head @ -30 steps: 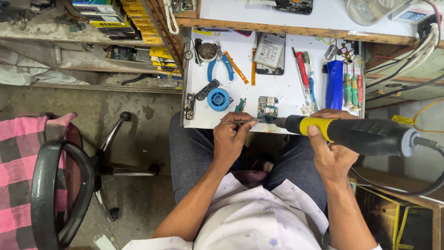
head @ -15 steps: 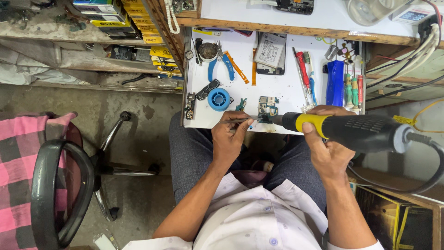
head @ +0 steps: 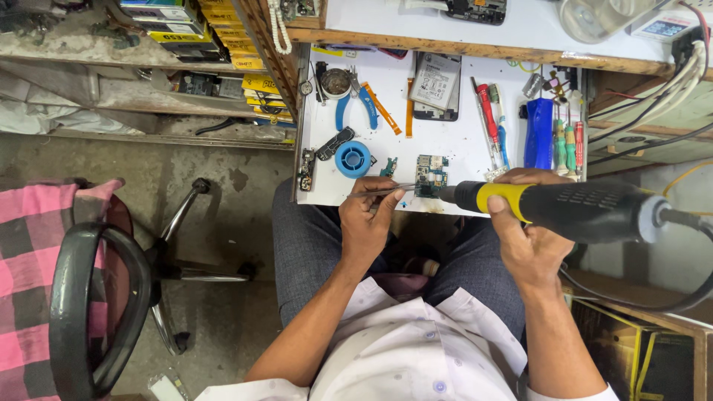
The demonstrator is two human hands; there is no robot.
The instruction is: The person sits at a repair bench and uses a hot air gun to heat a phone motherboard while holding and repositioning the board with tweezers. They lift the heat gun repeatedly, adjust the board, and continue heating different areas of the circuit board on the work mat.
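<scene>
Hot-air tool and tweezers meet over a small circuit board at the near edge of the white worktop.

Lower centre of the frame: the left hand [head: 368,223] is closed in a pinch on thin metal tweezers [head: 382,191], tips pointing right toward the board. At centre right the right hand [head: 529,238] is wrapped fully round the black-and-yellow hot-air tool [head: 572,209], its nozzle just beside the circuit board [head: 431,174]. The board looks light, stiff and fragile, green-grey and crowded with tiny parts; I judge it best held by its bare edges. The tool seems bulky, its cable trailing right. Farther up lie a blue solder reel [head: 353,159], blue-handled pliers [head: 355,111] and a phone [head: 435,85].
</scene>
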